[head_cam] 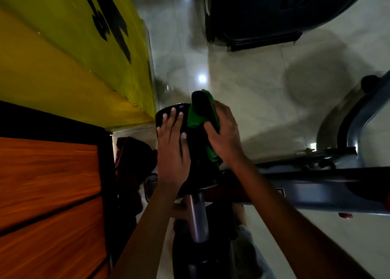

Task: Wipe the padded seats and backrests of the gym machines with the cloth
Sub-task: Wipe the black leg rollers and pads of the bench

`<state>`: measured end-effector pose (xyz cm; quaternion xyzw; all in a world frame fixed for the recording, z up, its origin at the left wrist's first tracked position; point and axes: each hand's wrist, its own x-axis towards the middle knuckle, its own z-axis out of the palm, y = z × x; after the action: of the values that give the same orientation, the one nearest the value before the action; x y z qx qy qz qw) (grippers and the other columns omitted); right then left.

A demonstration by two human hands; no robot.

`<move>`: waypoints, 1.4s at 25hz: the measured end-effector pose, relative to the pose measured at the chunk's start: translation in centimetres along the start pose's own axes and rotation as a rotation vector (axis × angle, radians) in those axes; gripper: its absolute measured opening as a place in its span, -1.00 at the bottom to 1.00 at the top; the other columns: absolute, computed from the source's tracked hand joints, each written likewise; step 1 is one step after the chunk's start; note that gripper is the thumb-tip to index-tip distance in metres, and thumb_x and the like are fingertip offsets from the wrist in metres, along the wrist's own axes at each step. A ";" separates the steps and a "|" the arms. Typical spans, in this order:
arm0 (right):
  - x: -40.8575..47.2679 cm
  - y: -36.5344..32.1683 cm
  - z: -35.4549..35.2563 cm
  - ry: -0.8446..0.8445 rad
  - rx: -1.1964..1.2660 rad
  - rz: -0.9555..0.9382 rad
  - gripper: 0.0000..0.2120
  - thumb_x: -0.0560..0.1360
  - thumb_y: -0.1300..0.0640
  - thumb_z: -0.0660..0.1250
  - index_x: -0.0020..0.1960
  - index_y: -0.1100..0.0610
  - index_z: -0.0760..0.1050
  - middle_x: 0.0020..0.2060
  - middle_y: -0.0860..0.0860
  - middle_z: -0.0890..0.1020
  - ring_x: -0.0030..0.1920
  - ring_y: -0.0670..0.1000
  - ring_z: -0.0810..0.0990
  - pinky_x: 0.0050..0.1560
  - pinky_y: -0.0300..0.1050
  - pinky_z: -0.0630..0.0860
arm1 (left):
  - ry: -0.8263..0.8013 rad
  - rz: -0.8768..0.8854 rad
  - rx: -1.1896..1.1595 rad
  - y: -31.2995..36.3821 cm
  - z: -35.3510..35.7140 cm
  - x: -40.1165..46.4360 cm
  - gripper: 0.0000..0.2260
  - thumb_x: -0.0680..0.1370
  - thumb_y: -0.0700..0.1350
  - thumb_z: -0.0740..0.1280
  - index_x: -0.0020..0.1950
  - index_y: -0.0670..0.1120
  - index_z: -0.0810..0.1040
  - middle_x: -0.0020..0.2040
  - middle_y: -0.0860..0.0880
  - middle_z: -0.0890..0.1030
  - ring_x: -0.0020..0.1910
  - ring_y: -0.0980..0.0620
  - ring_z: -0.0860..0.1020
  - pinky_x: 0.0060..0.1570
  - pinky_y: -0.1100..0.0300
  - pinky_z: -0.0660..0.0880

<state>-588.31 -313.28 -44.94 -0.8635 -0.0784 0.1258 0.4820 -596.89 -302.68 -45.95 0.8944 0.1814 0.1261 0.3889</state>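
Note:
A black padded seat (195, 152) sits on a silver post (197, 217) in the middle of the view. My left hand (172, 150) lies flat on the seat's left side, fingers spread over the rear edge. My right hand (224, 135) presses a green cloth (196, 116) against the seat's right side, fingers wrapped around cloth and padding. Part of the cloth hangs below my right palm.
A grey machine frame (316, 186) runs to the right from the seat. A yellow wall (69, 53) and a wooden panel (48, 190) stand close on the left. A dark machine base (263, 15) rests on the glossy tiled floor (253, 89) ahead.

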 end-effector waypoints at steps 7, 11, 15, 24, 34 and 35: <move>-13.9 3.0 -1.3 -0.060 0.046 0.041 -0.40 0.39 0.03 0.17 0.40 -0.24 0.17 0.36 -0.01 0.34 0.30 -0.12 0.31 0.34 -0.42 0.17 | 0.000 -0.004 -0.027 0.0 -0.1 0.0 -0.60 0.64 -0.12 0.04 0.48 -0.14 0.28 0.52 -0.04 0.21 0.54 0.03 0.04 0.51 -0.02 -0.02; -9.3 3.4 -0.7 0.008 0.106 0.089 -0.42 0.38 0.00 0.15 0.38 0.13 0.34 0.25 0.13 0.49 0.24 0.06 0.47 0.28 -0.21 0.32 | -0.006 0.000 -0.009 0.0 0.0 -0.1 -0.60 0.64 -0.12 0.04 0.48 -0.16 0.28 0.52 -0.05 0.20 0.54 0.02 0.04 0.51 0.00 -0.04; -0.6 2.2 0.1 0.026 0.200 0.145 -0.41 0.35 -0.05 0.15 0.28 0.25 0.44 0.08 0.13 0.55 0.07 0.00 0.49 0.14 -0.29 0.34 | -0.006 -0.005 -0.013 -0.3 0.0 -0.1 -0.60 0.65 -0.13 0.03 0.48 -0.17 0.28 0.52 -0.06 0.20 0.54 0.02 0.04 0.51 0.00 -0.04; -4.8 3.7 -1.0 -0.048 0.285 0.411 -0.60 0.46 0.10 0.21 0.28 0.13 0.45 -0.01 0.03 0.58 0.01 -0.01 0.53 0.05 -0.19 0.44 | 0.001 -0.001 -0.027 -0.2 0.0 -0.1 -0.60 0.64 -0.14 0.05 0.47 -0.18 0.28 0.52 -0.09 0.21 0.54 0.01 0.04 0.46 -0.19 0.07; -0.5 3.9 -0.1 -0.055 0.434 0.652 -0.91 0.37 0.16 0.23 -0.31 0.08 0.39 -0.43 0.00 0.46 -0.42 -0.07 0.42 -0.43 -0.25 0.36 | 0.006 0.013 -0.082 -0.8 -0.4 -0.2 -0.61 0.64 -0.19 0.07 0.47 -0.24 0.27 0.51 -0.15 0.22 0.53 -0.10 0.10 0.45 -0.17 0.10; 1.6 3.5 0.1 -0.069 0.412 0.629 -0.88 0.40 0.17 0.22 -0.32 0.07 0.39 -0.43 0.01 0.46 -0.41 -0.06 0.42 -0.44 -0.25 0.35 | 0.006 0.010 -0.085 -0.8 -0.4 -0.2 -0.61 0.64 -0.20 0.07 0.47 -0.24 0.27 0.51 -0.15 0.22 0.53 -0.10 0.10 0.46 -0.16 0.10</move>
<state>-586.79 -314.64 -48.20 -0.7255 0.2016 0.3099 0.5805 -597.37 -301.97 -46.29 0.8777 0.1726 0.1381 0.4252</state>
